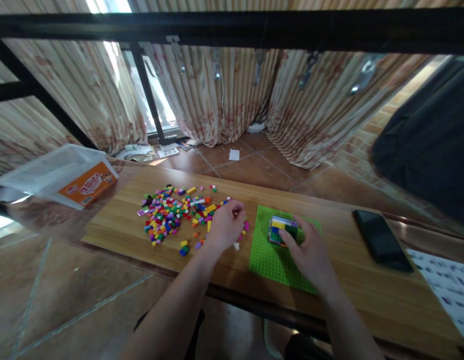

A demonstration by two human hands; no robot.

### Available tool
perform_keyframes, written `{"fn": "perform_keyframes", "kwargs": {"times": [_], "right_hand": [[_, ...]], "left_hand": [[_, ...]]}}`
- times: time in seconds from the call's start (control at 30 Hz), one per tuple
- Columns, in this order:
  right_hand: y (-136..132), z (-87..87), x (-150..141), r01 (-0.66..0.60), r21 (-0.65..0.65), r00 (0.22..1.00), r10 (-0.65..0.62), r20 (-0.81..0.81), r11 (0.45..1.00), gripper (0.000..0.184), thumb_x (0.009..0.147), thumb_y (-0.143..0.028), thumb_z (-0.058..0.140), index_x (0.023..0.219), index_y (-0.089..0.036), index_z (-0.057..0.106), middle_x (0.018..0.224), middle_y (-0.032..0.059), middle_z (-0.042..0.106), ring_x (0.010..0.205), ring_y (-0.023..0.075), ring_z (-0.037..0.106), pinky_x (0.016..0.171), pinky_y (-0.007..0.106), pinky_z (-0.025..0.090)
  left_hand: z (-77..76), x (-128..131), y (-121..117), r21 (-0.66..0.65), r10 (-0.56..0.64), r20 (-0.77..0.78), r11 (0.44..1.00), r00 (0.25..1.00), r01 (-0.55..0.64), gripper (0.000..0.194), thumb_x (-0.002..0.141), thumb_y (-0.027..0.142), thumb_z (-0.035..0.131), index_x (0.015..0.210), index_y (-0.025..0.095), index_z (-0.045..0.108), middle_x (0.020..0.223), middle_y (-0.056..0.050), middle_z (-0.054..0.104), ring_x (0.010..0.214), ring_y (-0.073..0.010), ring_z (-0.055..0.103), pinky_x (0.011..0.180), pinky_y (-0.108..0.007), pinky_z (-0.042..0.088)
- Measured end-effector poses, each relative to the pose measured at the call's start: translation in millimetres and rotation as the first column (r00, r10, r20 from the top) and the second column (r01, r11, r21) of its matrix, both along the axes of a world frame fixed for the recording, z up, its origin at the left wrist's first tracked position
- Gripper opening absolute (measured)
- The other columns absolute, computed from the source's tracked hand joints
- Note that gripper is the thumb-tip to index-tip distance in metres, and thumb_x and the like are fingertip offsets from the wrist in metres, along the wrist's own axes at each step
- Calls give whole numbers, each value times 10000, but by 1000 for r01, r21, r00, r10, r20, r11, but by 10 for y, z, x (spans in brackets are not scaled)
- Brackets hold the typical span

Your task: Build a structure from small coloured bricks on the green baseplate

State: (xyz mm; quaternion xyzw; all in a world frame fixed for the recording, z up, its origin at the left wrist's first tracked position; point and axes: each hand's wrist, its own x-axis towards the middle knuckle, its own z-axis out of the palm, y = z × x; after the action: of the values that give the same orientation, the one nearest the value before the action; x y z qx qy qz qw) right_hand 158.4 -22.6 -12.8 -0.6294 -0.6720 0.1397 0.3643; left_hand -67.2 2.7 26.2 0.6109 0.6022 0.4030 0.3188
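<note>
The right hand (311, 250) is partly open around a small multicoloured brick build (279, 225), its thumb and fingers set apart and closed on it, the thumb against the dark green part and the fingers at the far right side; the left hand (227, 225) is curled over the right side of the loose toy bricks (166, 212), its thumb and forefinger close together, though whether a brick is between them cannot be told; a white piece (237, 246) lies just beside it, toward the near edge of the desk (344, 260).

The build sits on the far part of a green studded baseplate (269, 260), which lies right of the desk's middle and reaches toward the near edge; the loose bricks spread over the left half, densest on the far left, with a small yellow, green and blue cluster (183, 248) nearer the near edge; a black phone (382, 240) lies toward the right end, apart from the baseplate; a printed sheet (445, 285) lies along the right edge.

Past the left end of the wooden top stands a clear plastic box (44, 175) with an orange label (89, 185); beyond the far edge are a tiled floor (201, 160) with a white paper square (234, 154), and patterned curtains (220, 95).
</note>
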Motion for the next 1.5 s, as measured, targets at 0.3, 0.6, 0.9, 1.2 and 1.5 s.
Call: {"fn": "perform_keyframes", "kwargs": {"times": [0.3, 0.6, 0.9, 1.2, 1.5], "right_hand": [[23, -76, -120, -136, -33, 959, 140, 245, 990, 639, 758, -428, 706, 1347, -265, 519, 1377, 124, 500, 1256, 351, 468, 1055, 541, 398], [73, 8, -53, -323, -129, 929, 340, 147, 937, 574, 790, -354, 668, 1341, -304, 518, 1376, 82, 507, 1288, 308, 475, 1095, 517, 382], [-4, 189, -46, -257, -37, 966, 258, 30, 966, 667, 756, -425, 739, 1364, -278, 510, 1410, 109, 505, 1306, 304, 478, 1095, 517, 391], [24, 284, -16, 12, 107, 920, 31, -391, 994, 260, 840, -340, 629, 1054, -204, 688, 1005, 71, 721, 898, 199, 677, 868, 408, 540], [-139, 402, -85, -237, 68, 915, 246, -319, 969, 395, 772, -329, 739, 1156, -279, 661, 1081, 34, 698, 993, 201, 642, 901, 390, 511]], "left_hand": [[-4, -788, 102, -43, 180, -578, 967, 796, -250, 304, 808, 136, 555, 1060, 176, 719, 1062, -130, 722, 1009, -276, 653, 907, -382, 476], [-122, -728, 130, 19, 69, -758, 996, 649, -83, 196, 849, 220, 543, 896, 169, 726, 924, -135, 720, 993, -288, 622, 965, -423, 429], [0, -746, 127, 184, 275, -620, 962, 735, -204, 251, 862, 194, 473, 984, 128, 681, 1089, -177, 664, 1052, -307, 588, 948, -426, 434], [147, -5, -99, -145, -88, 443, 975, 892, 168, 235, 822, 359, 587, 913, 159, 671, 687, 10, 592, 577, -97, 507, 531, -199, 390], [154, 469, -192, -266, -126, 633, 891, 764, 368, 257, 780, 317, 656, 967, 148, 706, 644, 13, 588, 538, -72, 471, 506, -186, 341]]}}
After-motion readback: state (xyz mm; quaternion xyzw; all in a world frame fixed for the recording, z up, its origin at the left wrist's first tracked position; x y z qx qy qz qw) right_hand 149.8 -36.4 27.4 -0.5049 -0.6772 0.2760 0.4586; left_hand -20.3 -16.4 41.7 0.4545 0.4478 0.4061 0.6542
